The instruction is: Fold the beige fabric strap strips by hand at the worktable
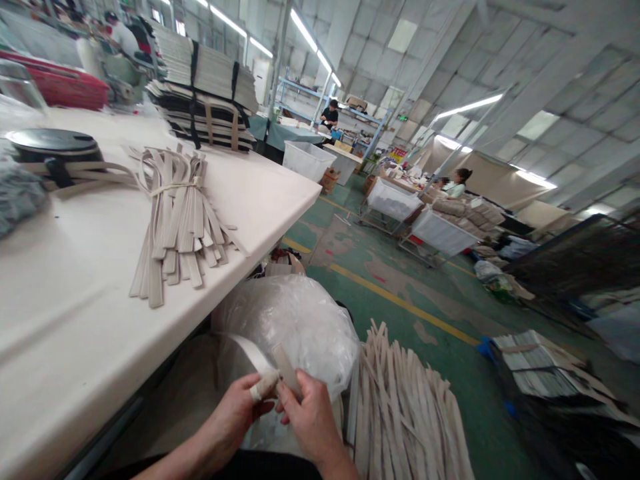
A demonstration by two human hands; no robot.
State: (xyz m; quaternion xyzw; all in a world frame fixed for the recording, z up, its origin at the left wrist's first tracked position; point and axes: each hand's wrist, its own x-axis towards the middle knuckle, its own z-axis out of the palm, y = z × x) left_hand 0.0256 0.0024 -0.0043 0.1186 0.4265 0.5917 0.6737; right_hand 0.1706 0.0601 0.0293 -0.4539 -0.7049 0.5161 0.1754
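My left hand point(235, 410) and my right hand point(310, 413) meet low in the view, below the table edge. Both pinch one beige strip point(257, 357) that loops up between them. A finger of the left hand is wrapped in white tape. A tied bundle of the same beige strips point(177, 213) lies on the white table point(75, 313) above and to the left. Another heap of loose strips point(405, 413) stands just right of my right hand. A clear plastic bag point(295, 323) bulges behind the hands.
Strapped stacks of flat sheets point(205, 87) sit at the table's far end, a black round lid point(50, 141) at its left. Carts and white bins point(440, 230) stand on the green floor, with people working farther off. Bundled sheets point(540, 367) lie at right.
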